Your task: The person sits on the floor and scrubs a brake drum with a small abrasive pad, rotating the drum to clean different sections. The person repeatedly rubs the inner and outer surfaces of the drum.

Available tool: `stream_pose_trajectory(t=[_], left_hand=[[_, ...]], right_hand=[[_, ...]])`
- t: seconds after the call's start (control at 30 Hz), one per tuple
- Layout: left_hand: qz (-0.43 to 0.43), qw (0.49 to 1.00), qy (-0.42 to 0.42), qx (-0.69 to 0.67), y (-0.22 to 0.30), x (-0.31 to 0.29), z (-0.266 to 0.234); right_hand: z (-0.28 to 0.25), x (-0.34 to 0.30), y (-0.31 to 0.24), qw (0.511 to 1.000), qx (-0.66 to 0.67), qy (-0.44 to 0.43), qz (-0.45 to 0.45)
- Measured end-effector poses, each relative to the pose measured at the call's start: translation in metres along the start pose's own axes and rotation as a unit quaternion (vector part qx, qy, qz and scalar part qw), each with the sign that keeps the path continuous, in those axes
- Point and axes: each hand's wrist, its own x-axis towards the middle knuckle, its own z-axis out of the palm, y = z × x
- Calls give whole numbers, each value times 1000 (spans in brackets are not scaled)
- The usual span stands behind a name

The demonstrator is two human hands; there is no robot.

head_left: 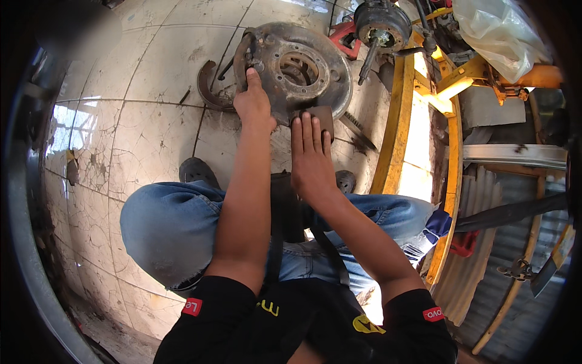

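Note:
A round, greasy drum brake backing plate (336,73), with a ring of bolt holes around its hub opening, rests on the tiled floor before me. My left hand (252,102) is at its left side, closed on the curved brake shoe (240,60) there, the index finger stretched along it. Fingers of my right hand (312,151) lie straight and flat against a dark brown, rectangular-faced piece (326,119) at the plate's near edge. My right thumb is hidden. A loose curved brake shoe (206,82) lies left of the plate.
A brake drum with a shaft (382,27) and a red stand (345,39) are beyond the plate. A yellow metal frame (397,115) runs along the right, below a clear plastic bag (497,36). A ridged rod (359,130) lies beside the plate. My knees flank my arms.

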Motion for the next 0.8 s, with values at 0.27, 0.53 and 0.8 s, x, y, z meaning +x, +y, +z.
stream_pose_trajectory(t=[0.27, 0.53, 0.8], left_hand=[[28, 999, 22, -3, -8, 7, -1], [18, 1000, 24, 6, 3, -6, -1], [26, 999, 22, 7, 3, -9, 0]], right_hand=[[1, 4, 2, 1000, -9, -7, 11], [5, 4, 0, 1000, 9, -1, 20], [7, 7, 7, 999, 0, -7, 35]])
